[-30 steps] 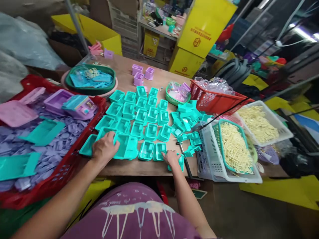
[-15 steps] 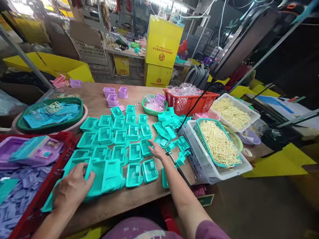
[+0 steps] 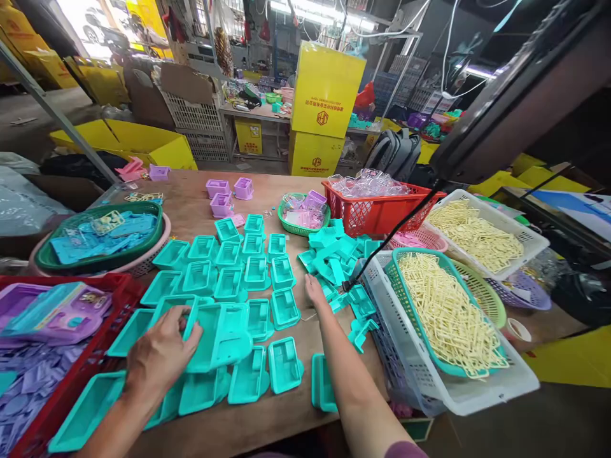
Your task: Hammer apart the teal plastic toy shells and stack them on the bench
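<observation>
Rows of teal plastic trays (image 3: 256, 271) lie open side up across a wooden table (image 3: 267, 187). My left hand (image 3: 160, 353) rests on the near-left trays, its fingers curled over the rim of one teal tray (image 3: 216, 336). My right hand (image 3: 315, 291) reaches forward with flat fingers and touches the table at the edge of a heap of small teal parts (image 3: 334, 251). Nothing is held in the right hand.
A red crate (image 3: 90, 356) of lilac pieces stands at the left, a green basin (image 3: 102, 259) of blue cards behind it. At the right are white baskets (image 3: 458, 388) of cream sticks, a red basket (image 3: 377, 213) and a black cable (image 3: 396, 229). Yellow boxes (image 3: 324, 95) stand beyond.
The view has lifted and shifted. My right hand has moved forward from the near trays to the heap of small teal parts. My left hand stays on the near-left trays.
</observation>
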The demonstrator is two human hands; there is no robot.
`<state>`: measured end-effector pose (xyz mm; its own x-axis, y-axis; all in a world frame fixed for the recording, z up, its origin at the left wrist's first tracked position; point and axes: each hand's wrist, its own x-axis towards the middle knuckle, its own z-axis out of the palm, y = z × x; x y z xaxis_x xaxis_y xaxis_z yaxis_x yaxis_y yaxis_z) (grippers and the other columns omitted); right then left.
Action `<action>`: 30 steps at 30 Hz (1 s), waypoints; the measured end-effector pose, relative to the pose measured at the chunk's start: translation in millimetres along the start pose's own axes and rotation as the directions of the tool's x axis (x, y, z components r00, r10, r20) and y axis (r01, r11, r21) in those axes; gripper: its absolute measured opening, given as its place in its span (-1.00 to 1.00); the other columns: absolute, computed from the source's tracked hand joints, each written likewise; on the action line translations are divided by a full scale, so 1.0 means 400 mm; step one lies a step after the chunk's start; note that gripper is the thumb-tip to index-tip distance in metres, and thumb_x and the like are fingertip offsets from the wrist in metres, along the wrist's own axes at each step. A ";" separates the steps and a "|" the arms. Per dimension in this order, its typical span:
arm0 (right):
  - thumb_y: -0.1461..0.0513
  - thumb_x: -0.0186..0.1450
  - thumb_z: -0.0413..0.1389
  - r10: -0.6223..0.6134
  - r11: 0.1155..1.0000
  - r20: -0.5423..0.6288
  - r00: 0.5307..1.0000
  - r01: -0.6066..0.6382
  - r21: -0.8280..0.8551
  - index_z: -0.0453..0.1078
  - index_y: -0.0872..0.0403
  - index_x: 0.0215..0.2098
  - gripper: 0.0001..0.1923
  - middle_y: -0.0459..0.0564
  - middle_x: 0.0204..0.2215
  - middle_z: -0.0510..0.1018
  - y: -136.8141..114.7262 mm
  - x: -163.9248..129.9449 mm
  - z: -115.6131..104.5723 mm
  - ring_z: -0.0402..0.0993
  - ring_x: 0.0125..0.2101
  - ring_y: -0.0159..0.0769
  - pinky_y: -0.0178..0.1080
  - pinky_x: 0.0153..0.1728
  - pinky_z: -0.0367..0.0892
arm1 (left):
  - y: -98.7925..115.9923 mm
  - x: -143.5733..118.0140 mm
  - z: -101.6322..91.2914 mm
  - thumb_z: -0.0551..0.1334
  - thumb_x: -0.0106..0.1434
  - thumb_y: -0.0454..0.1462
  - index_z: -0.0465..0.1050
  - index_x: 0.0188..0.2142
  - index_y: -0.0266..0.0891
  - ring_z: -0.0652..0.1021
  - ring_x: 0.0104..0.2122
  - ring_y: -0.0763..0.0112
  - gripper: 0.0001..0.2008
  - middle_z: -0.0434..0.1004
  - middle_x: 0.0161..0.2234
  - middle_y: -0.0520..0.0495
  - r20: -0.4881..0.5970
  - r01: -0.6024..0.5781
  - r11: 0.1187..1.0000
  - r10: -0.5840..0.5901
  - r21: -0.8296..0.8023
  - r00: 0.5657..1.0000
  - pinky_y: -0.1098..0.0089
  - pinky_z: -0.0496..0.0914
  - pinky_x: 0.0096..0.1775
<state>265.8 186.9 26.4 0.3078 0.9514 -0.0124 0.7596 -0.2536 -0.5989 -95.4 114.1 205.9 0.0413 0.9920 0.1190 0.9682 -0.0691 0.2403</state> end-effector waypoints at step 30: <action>0.29 0.42 -0.16 -0.341 0.767 0.188 0.921 0.388 -0.511 0.37 0.08 0.20 -0.53 0.23 0.23 0.36 0.068 0.197 -0.019 0.10 0.30 0.03 0.11 0.32 -0.31 | 0.526 0.555 0.216 0.16 0.23 -0.25 0.43 -0.09 -0.23 0.57 -0.09 0.12 -0.73 0.59 -0.12 -0.19 0.085 -0.076 0.987 0.089 -0.140 0.992 0.29 0.41 -0.13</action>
<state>315.1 253.6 15.2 -0.0833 0.9956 0.0426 0.9948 0.0856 -0.0555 139.0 328.8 199.6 0.1478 0.9874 0.0573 0.9181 -0.1585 0.3632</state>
